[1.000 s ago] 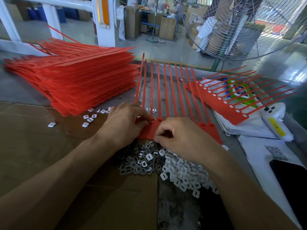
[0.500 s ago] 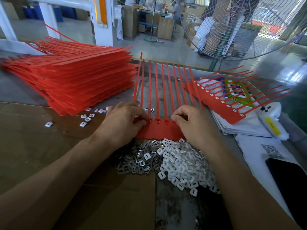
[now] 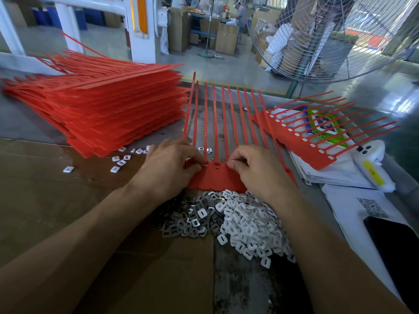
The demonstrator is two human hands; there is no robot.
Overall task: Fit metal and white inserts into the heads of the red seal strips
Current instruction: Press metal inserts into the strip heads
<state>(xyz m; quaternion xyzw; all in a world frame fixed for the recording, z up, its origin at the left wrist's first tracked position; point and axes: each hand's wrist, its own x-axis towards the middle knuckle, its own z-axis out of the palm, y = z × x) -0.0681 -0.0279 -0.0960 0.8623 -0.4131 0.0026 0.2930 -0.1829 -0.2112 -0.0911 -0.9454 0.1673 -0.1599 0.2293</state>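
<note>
A red comb of seal strips [image 3: 215,177] lies flat before me, tails pointing away. My left hand [image 3: 167,168] rests on its left heads, fingertips curled at a head that holds a metal insert [image 3: 205,164]. My right hand [image 3: 256,168] sits on the right heads, thumb and forefinger pinched together at a head; what they pinch is hidden. Below the comb lie a pile of metal inserts [image 3: 181,220] and a pile of white inserts [image 3: 247,225].
A tall stack of red strip combs [image 3: 102,109] stands at the left. A filled comb [image 3: 313,137] lies on papers at the right, beside a white device [image 3: 371,164] and a black phone [image 3: 394,245]. Loose inserts [image 3: 120,159] are scattered on cardboard [image 3: 45,200]. A fan [image 3: 340,37] stands beyond.
My right hand has come up from the insert pile to the comb's heads and now pinches at a head right of centre. My left hand has barely moved.
</note>
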